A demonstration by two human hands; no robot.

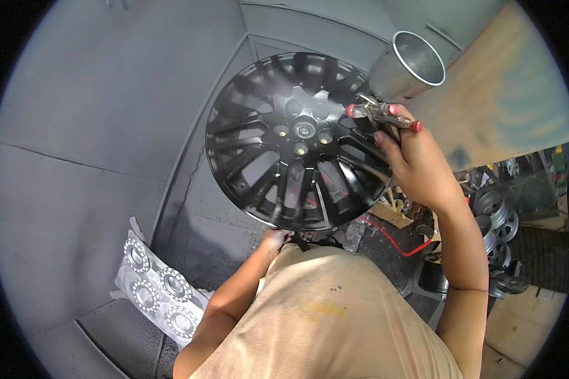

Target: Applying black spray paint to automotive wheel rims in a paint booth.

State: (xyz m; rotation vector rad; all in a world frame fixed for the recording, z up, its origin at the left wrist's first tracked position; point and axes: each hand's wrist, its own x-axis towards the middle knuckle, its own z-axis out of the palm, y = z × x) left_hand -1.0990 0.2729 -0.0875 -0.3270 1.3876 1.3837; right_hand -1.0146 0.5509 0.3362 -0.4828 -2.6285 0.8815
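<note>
A glossy black multi-spoke wheel fills the middle of the view, with a light haze over its upper left spokes. Just right of its hub, my right hand grips a metal spray gun with red knobs, topped by a large silver cup. My left hand is closed at the wheel's lower edge; what its fingers grip is partly hidden under the rim.
Grey walls enclose the left and back. A pale sheet bearing several silver rings leans at lower left. A stained board stands at right, above piled clutter, stacked metal wheels and a red hose on the floor.
</note>
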